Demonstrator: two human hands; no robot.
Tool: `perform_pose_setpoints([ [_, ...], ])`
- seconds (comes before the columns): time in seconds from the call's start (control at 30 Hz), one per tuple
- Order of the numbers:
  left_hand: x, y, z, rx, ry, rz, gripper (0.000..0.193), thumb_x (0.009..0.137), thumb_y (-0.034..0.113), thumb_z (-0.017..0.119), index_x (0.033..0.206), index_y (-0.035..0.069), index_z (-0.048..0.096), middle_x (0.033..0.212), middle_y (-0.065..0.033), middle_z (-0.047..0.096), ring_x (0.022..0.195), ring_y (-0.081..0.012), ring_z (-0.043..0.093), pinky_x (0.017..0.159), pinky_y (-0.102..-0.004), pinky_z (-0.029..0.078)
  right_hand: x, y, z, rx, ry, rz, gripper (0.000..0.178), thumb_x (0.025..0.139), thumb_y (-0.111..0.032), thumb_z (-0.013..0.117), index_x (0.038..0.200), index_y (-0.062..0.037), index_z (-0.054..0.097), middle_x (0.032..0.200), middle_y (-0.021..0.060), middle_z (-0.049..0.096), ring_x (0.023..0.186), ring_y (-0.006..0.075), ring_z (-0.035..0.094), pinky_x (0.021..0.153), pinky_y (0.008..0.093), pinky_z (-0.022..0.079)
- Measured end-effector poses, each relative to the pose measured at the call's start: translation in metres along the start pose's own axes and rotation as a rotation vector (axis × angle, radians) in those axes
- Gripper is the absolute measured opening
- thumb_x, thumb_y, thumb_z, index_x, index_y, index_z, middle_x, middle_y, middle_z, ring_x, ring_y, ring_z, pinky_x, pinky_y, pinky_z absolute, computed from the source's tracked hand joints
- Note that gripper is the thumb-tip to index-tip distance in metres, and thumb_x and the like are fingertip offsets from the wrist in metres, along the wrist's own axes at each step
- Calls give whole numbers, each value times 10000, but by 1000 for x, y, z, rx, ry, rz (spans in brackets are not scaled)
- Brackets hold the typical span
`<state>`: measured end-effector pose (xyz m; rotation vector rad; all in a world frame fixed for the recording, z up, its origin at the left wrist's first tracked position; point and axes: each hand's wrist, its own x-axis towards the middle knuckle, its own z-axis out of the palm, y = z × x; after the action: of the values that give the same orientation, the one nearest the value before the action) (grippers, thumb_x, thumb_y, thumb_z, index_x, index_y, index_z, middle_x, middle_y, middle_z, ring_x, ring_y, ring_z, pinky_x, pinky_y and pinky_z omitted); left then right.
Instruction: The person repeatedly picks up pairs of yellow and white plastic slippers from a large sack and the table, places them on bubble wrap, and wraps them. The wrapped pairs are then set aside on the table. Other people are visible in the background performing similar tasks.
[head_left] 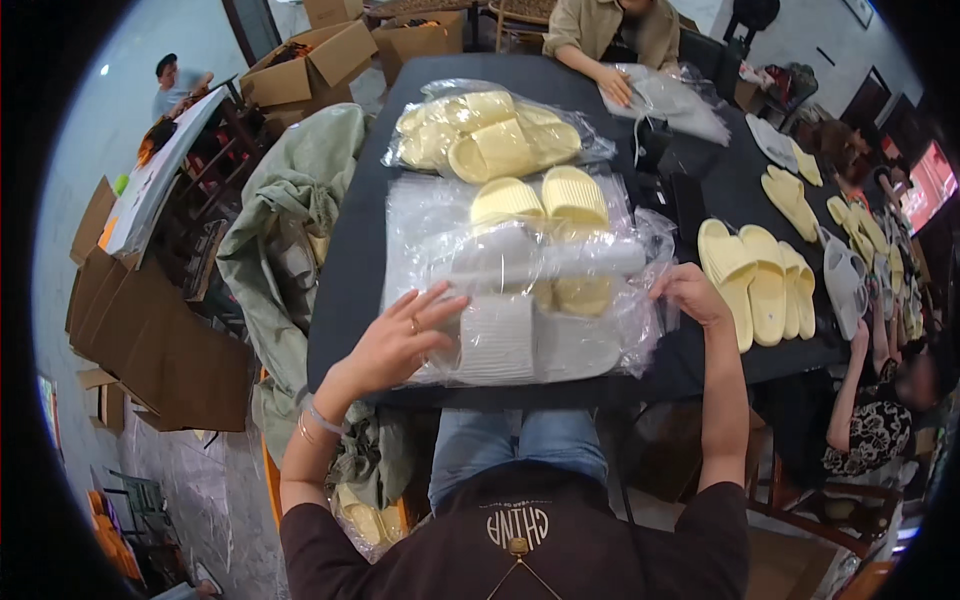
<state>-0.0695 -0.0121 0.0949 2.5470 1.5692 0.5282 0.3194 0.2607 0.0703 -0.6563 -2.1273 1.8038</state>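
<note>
Right in front of me on the dark table lies a clear plastic bag (640, 330) with a pair of light grey slippers (497, 335) inside. My left hand (405, 335) rests at the bag's left side, fingers spread over the film. At the other side my right hand (690, 295) is closed, its thumb and fingers pinching the bag's edge. Just beyond, two pale yellow ribbed slippers (575, 195) lie on a stack of flat clear bags (405, 220), partly covered by the grey pair's bag. Farther back sit bagged yellow slippers (500, 145).
Loose yellow slippers (765, 285) stand in a row at the right, with grey ones (843, 280) beside them. Across the table a person's hand (613, 85) touches clear bags (665, 100). Green cloth (285, 190) hangs along the left; cardboard boxes (310, 65) stand behind.
</note>
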Motion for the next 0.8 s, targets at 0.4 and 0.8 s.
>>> perform_pose_setpoints([
  [0.4, -34, 38, 64, 21, 493, -394, 217, 626, -63, 612, 808, 56, 620, 1393, -185, 442, 1291, -358, 407, 1023, -412, 355, -27, -11, 56, -416, 159, -121, 248, 829, -168, 697, 1049, -54, 693, 1007, 81, 701, 914, 160, 652, 846, 303, 499],
  [0.8, -51, 27, 83, -461, 662, -615, 131, 858, -33, 483, 862, -22, 614, 1124, -172, 600, 1064, -258, 552, 875, -336, 455, 40, 2, 135, -1191, 102, -701, 869, 740, -460, 681, 1448, -128, 302, 1274, 121, 515, 1191, 289, 488, 1042, 442, 325],
])
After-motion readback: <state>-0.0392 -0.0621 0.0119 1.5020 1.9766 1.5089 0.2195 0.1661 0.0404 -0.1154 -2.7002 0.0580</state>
